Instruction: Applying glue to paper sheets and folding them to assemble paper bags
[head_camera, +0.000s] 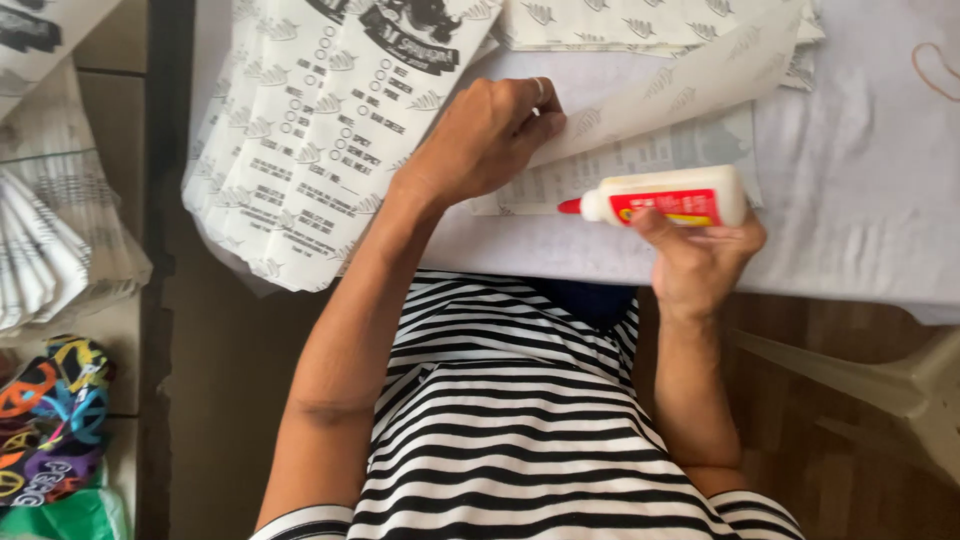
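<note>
My right hand (700, 262) grips a white glue bottle (670, 196) with a red label and a red tip, held sideways with the tip pointing left over a printed white paper sheet (640, 160). My left hand (485, 135), a ring on one finger, presses down on that sheet where a folded flap (690, 85) lifts off to the upper right. The glue tip hovers just right of my left hand's fingers. I wear a black-and-white striped shirt.
A fanned stack of printed paper bags (300, 130) hangs over the table's left edge. More printed sheets (640, 25) lie at the back. The table has a white cloth (860, 180). Folded papers (50, 230) and a colourful patterned bag (50, 420) sit at the left.
</note>
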